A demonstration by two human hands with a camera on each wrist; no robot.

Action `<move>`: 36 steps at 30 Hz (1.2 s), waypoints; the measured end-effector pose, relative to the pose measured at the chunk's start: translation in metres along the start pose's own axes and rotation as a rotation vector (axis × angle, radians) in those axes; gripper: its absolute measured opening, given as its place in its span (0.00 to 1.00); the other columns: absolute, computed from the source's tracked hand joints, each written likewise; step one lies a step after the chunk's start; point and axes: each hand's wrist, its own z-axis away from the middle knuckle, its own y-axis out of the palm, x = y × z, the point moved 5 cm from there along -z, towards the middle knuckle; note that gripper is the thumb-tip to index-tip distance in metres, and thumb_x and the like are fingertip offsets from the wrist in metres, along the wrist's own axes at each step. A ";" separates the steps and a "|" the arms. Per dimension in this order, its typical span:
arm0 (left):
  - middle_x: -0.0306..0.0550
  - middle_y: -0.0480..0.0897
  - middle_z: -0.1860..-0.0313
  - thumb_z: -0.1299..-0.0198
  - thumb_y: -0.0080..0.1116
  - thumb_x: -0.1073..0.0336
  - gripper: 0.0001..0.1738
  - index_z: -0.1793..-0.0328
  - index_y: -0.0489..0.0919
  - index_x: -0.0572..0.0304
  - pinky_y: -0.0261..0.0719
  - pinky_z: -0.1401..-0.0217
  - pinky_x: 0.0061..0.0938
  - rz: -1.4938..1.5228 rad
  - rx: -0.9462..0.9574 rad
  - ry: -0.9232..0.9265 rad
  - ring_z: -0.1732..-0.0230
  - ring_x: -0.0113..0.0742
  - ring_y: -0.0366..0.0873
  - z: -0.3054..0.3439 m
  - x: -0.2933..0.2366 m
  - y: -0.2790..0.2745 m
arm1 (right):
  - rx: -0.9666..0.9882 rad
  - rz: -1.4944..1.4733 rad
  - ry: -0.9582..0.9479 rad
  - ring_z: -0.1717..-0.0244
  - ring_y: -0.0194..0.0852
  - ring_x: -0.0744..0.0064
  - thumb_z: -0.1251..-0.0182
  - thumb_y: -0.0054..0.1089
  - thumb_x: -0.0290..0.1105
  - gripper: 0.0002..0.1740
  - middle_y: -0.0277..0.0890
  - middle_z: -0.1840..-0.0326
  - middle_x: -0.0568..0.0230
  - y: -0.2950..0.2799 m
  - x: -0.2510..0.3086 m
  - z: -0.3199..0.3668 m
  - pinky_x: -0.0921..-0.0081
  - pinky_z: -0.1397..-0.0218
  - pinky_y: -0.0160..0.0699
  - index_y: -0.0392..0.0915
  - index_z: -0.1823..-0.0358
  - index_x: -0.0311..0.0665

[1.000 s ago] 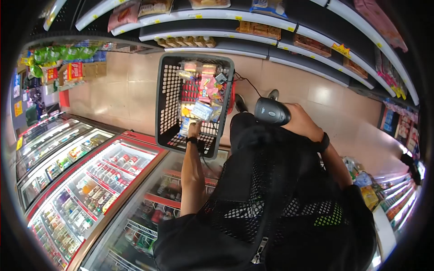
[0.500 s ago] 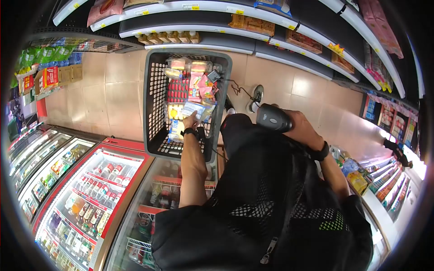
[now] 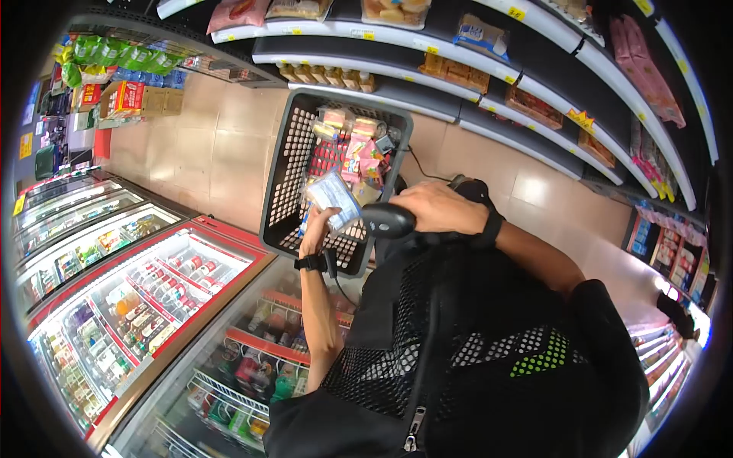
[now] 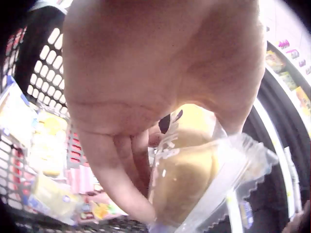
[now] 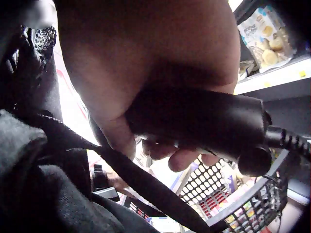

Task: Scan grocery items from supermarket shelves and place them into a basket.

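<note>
In the head view my left hand holds a clear and blue-white packet over the near part of the dark basket. Seen from the left wrist, the fingers and thumb grip the transparent wrapper with pale yellow food inside. My right hand grips a black handheld scanner, its head close beside the packet. The right wrist view shows the fingers curled round its dark handle, from which a cord runs. Pink and yellow packets lie in the basket.
Shelves with bagged goods curve along the far side. Glass-topped freezers full of bottles stand at the left and near side. Tiled floor shows left of the basket, and boxes stand at the back left.
My left hand has lifted the blue-white packet up from the other goods. My right hand has moved left with the scanner, bringing it beside the packet.
</note>
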 end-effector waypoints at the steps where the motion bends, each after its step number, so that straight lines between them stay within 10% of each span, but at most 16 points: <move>1: 0.45 0.79 0.47 0.48 0.63 0.66 0.31 0.37 0.69 0.62 0.77 0.44 0.35 0.082 -0.009 -0.040 0.47 0.39 0.78 0.018 -0.025 0.026 | 0.018 0.017 -0.017 0.60 0.78 0.44 0.49 0.60 0.26 0.12 0.79 0.66 0.49 -0.002 0.002 0.000 0.54 0.57 0.75 0.76 0.61 0.34; 8: 0.46 0.81 0.53 0.47 0.61 0.71 0.23 0.42 0.73 0.64 0.80 0.44 0.35 0.121 0.159 0.103 0.51 0.39 0.80 -0.012 -0.052 0.105 | -0.030 0.092 0.052 0.61 0.79 0.43 0.53 0.58 0.23 0.14 0.80 0.68 0.47 -0.030 -0.024 0.039 0.50 0.57 0.76 0.78 0.61 0.35; 19: 0.62 0.73 0.34 0.32 0.52 0.59 0.32 0.27 0.61 0.71 0.71 0.30 0.50 0.149 0.766 -0.286 0.35 0.56 0.74 -0.090 -0.138 0.326 | -0.632 -0.030 0.448 0.56 0.80 0.44 0.47 0.65 0.36 0.18 0.82 0.61 0.48 -0.097 -0.057 0.220 0.56 0.51 0.76 0.80 0.54 0.38; 23: 0.47 0.83 0.47 0.35 0.60 0.59 0.25 0.38 0.74 0.68 0.80 0.44 0.33 -0.341 0.750 0.021 0.49 0.37 0.83 -0.093 -0.183 0.442 | -0.849 -0.047 0.605 0.56 0.80 0.45 0.45 0.63 0.36 0.17 0.82 0.60 0.49 -0.095 -0.051 0.281 0.57 0.51 0.77 0.80 0.55 0.37; 28: 0.60 0.84 0.53 0.46 0.64 0.60 0.29 0.36 0.75 0.52 0.82 0.51 0.39 -1.489 0.332 1.298 0.51 0.53 0.83 -0.092 -0.233 0.547 | -1.030 -0.123 0.755 0.56 0.80 0.44 0.47 0.63 0.32 0.22 0.82 0.58 0.46 -0.080 -0.047 0.335 0.59 0.51 0.78 0.79 0.49 0.34; 32: 0.53 0.82 0.46 0.43 0.56 0.62 0.26 0.36 0.74 0.53 0.78 0.44 0.47 -1.592 0.071 1.791 0.46 0.51 0.80 -0.158 -0.221 0.579 | -0.998 -0.174 0.806 0.55 0.79 0.44 0.43 0.61 0.35 0.22 0.82 0.57 0.46 -0.076 -0.047 0.345 0.58 0.50 0.77 0.79 0.45 0.39; 33: 0.60 0.71 0.32 0.42 0.52 0.63 0.30 0.30 0.69 0.54 0.67 0.31 0.51 -1.787 0.202 1.476 0.31 0.55 0.68 -0.179 -0.217 0.583 | -0.990 -0.171 0.807 0.55 0.79 0.44 0.43 0.61 0.35 0.22 0.82 0.57 0.46 -0.077 -0.047 0.344 0.58 0.50 0.77 0.79 0.45 0.39; 36: 0.64 0.57 0.23 0.45 0.54 0.63 0.40 0.23 0.59 0.58 0.54 0.23 0.52 -1.853 0.378 1.291 0.22 0.59 0.52 -0.198 -0.215 0.586 | -0.997 -0.162 0.817 0.55 0.79 0.43 0.43 0.61 0.36 0.23 0.81 0.57 0.46 -0.078 -0.045 0.340 0.57 0.50 0.77 0.78 0.44 0.39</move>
